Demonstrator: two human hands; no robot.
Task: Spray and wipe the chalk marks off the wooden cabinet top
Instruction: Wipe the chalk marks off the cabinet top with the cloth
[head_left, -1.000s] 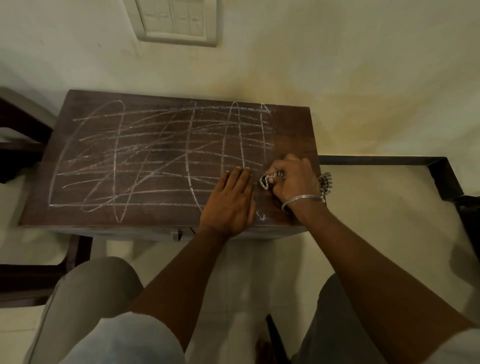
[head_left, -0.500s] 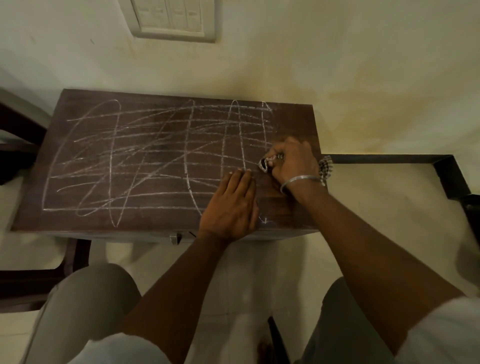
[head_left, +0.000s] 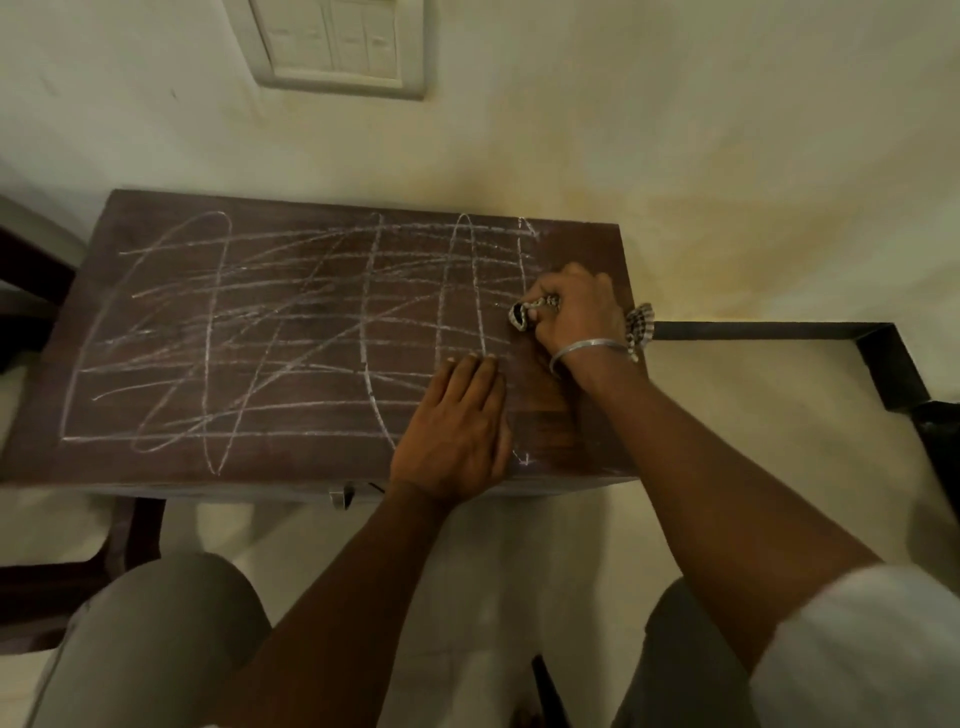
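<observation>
Looking down on a wooden cabinet surface (head_left: 576, 249), long axis left to right. Chalk marks (head_left: 291, 332) cover nearly all of it, stretching away left of both hands. Left hand (head_left: 457, 431) lies spread flat near the front edge. Right hand (head_left: 574, 306), nearer the chalk's right end, is closed around a bunched cloth (head_left: 521, 316), pressing it down.

The cabinet top (head_left: 311, 457) stands against the wall (head_left: 675, 130), below a switch plate (head_left: 337, 47). Chalk marks (head_left: 291, 332) cover its left and middle. The left hand (head_left: 457, 431) rests near the front edge; the right hand (head_left: 576, 312), further back at the right edge, presses a cloth (head_left: 521, 315).
</observation>
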